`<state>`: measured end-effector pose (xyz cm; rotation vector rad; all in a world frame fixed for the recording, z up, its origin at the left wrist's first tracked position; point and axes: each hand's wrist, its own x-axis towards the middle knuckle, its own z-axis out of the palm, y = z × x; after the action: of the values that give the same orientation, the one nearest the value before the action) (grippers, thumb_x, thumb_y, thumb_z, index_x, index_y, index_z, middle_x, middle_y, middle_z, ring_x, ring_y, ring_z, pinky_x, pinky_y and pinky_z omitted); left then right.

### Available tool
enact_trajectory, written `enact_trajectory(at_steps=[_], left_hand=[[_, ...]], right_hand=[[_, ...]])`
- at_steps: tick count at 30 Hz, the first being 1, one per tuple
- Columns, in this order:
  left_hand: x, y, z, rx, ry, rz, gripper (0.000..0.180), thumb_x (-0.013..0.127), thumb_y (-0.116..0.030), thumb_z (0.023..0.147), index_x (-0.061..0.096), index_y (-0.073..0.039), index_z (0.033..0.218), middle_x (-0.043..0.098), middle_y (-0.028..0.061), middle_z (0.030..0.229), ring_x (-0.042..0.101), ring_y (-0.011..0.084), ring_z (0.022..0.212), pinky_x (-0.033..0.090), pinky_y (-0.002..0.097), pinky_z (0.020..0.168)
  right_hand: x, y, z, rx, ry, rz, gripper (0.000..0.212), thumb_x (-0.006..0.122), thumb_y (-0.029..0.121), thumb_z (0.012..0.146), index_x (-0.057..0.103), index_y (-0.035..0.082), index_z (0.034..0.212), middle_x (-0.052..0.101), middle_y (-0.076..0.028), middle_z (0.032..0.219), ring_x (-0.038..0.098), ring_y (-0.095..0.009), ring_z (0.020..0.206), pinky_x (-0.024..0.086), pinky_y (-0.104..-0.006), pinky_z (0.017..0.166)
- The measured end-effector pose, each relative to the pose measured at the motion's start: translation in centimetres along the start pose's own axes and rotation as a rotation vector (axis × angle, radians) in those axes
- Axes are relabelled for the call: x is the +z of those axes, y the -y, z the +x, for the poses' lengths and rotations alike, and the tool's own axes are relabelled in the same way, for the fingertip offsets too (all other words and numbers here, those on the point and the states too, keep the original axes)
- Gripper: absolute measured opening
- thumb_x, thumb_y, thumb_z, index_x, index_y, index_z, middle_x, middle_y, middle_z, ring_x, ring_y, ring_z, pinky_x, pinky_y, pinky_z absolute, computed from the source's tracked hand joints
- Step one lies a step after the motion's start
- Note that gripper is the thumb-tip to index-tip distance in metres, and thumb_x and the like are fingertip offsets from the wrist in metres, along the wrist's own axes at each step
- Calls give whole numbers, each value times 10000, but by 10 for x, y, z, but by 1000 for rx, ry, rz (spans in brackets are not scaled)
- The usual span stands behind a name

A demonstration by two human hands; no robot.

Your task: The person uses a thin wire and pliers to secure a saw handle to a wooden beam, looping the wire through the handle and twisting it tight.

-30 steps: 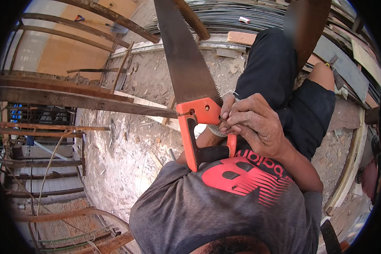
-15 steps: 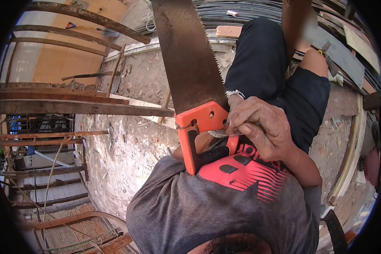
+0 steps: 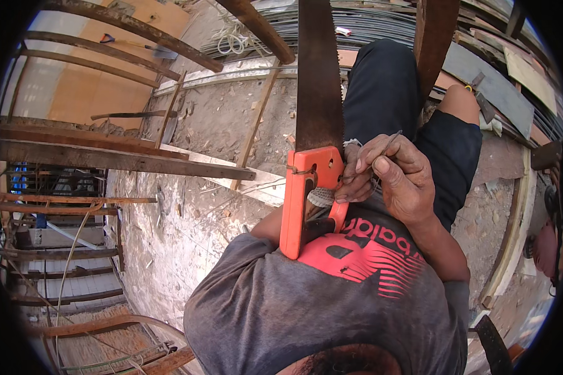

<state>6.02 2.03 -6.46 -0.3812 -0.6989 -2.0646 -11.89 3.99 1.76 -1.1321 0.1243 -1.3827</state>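
A hand saw (image 3: 319, 94) stands with its broad brown blade pointing away from me and its orange handle (image 3: 292, 212) against my shirt. Thin wire (image 3: 301, 170) is wound round the handle's upper corner. My left hand (image 3: 355, 178) is closed on the handle's right side; a whitish knit glove (image 3: 322, 197) shows beside the handle, and part of the hand is hidden behind the saw. Close against it, my right hand (image 3: 410, 178) pinches a thin dark piece of wire, whose end sticks up above the fingers.
Wooden beams (image 3: 125, 159) and frames fill the left side. At the far side lie long metal rods (image 3: 375, 28) and a coil of pale cord (image 3: 234, 42). Boards and a grey sheet (image 3: 491, 81) are stacked at far right. A shovel (image 3: 162, 51) rests at far left.
The saw has turned, so its blade looks narrower and points straight away, and its handle has shifted right. My right hand has lifted slightly off the handle, and the wire end now shows.
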Motion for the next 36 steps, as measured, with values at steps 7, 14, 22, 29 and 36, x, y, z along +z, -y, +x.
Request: enact_trajectory(at_steps=[7, 14, 22, 29, 36], left_hand=[[7, -32, 6, -191, -697, 653, 778, 498, -834, 820, 611, -72, 935, 562, -12, 673, 522, 96, 535, 416, 248, 490], [22, -46, 28, -465, -912, 1396, 702, 624, -736, 853, 582, -39, 783, 541, 40, 581, 535, 141, 478, 439, 293, 466], [27, -52, 48, -719, -854, 1927, 707, 661, -650, 871, 671, 58, 869, 662, 194, 684, 697, 323, 708, 512, 443, 654], [8, -55, 47, -782, -861, 1909, 745, 642, -691, 849, 697, 52, 841, 680, 252, 739, 711, 366, 756, 517, 465, 672], [8, -51, 55, -885, -807, 2122, 765, 628, -704, 840, 691, 57, 796, 656, 300, 753, 685, 435, 760, 504, 506, 671]], right_hand=[[-13, 11, 8, 110, -124, -578, 177, 550, 96, 1017, 625, -59, 974, 642, -95, 911, 639, -146, 843, 520, -300, 810], [-42, 8, -9, 491, -56, -357, 347, 635, 201, 994, 603, -73, 1205, 662, -100, 1036, 648, -158, 956, 509, -305, 894], [-59, -8, -11, 568, -252, -387, 763, 826, 280, 856, 425, -105, 1379, 640, -180, 1178, 633, -203, 1083, 473, -345, 1015], [-5, 28, -3, -53, 181, -1427, 798, 865, 248, 695, 507, 56, 1382, 538, -168, 1284, 482, -377, 1263, 463, -484, 996], [5, -2, 11, -168, 464, -1016, 337, 737, 122, 846, 679, 59, 1171, 672, -117, 1002, 674, -295, 947, 555, -394, 805]])
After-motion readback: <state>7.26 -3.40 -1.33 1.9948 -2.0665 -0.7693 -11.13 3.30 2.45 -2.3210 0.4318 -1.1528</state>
